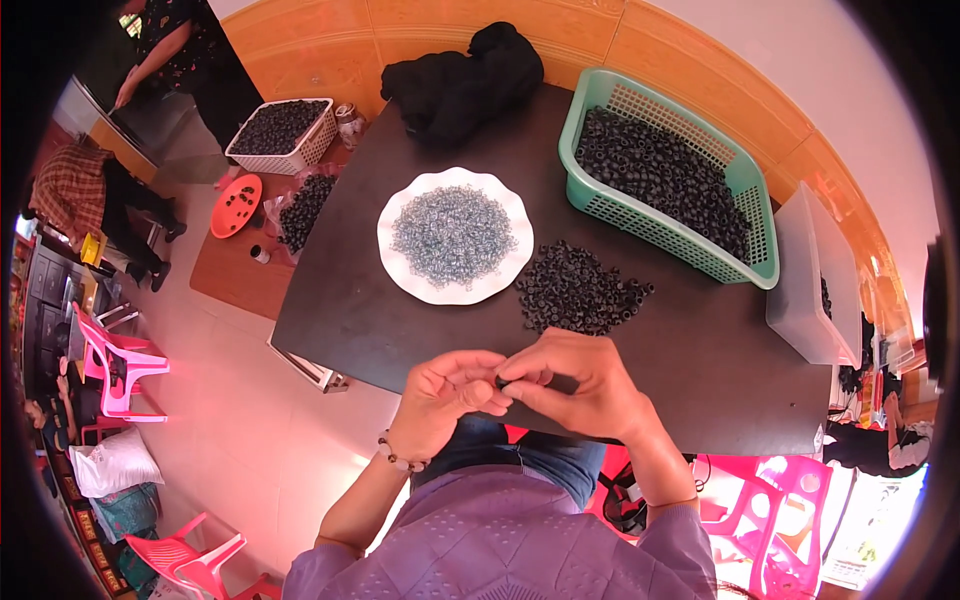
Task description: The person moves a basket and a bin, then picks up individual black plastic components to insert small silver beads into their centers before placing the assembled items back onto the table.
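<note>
Both hands meet just over the near edge of the dark table (350,340). Between their fingertips is a small black ring-like part (502,382). My left hand (445,395), with a beaded bracelet at the wrist, pinches it from the left. From the other side, the thumb and fingers of my right hand (585,385) close on the same part. Beyond the hands lies a loose pile of small black parts (580,290). Left of that pile, a white wavy-rimmed plate (392,262) bears a heap of small clear, shiny pieces.
A green basket (660,225) full of black parts stands at the back right, beside a translucent bin (815,290). Black cloth (465,85) lies at the back. Leftward, a lower table holds a white basket (290,155) and an orange plate (237,205). Pink chairs (120,365) and two people stand farther left.
</note>
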Motion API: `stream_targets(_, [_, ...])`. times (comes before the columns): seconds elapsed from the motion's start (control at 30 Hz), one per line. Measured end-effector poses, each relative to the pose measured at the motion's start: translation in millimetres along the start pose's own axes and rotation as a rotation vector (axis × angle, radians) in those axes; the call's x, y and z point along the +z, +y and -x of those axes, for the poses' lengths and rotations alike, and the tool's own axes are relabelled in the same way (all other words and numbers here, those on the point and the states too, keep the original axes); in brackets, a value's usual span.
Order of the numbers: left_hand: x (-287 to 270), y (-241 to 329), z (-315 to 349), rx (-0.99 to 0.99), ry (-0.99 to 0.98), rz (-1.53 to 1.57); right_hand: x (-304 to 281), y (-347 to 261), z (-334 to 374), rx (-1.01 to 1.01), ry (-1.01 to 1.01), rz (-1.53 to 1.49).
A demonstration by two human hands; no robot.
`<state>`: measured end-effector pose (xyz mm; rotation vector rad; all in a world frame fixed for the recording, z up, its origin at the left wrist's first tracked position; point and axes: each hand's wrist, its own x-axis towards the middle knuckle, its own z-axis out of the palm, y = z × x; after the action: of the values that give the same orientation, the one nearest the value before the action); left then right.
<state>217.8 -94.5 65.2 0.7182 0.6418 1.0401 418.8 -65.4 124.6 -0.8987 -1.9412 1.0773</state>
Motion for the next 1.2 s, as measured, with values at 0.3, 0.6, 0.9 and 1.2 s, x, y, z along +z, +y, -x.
stream_targets(0.3, [-16.0,-7.1,0.0,-0.110,-0.116,0.375,-4.0,0.4,-24.7,-0.190,0.068,0.293])
stream_targets(0.6, [-7.8,-4.0,-9.2,-0.059,0.111,0.159,-13.3,63.7,-82.8,0.209,0.044,0.740])
stream_targets(0.9, [-16.8,2.8,-15.1,-0.003,0.206,0.164,0.8,72.0,-85.1,0.115,0.032,0.819])
stream_targets(1.2, [-18.0,3.4,-23.8,0.002,0.210,0.224,-4.6,74.3,-86.5,0.050,0.138,0.821])
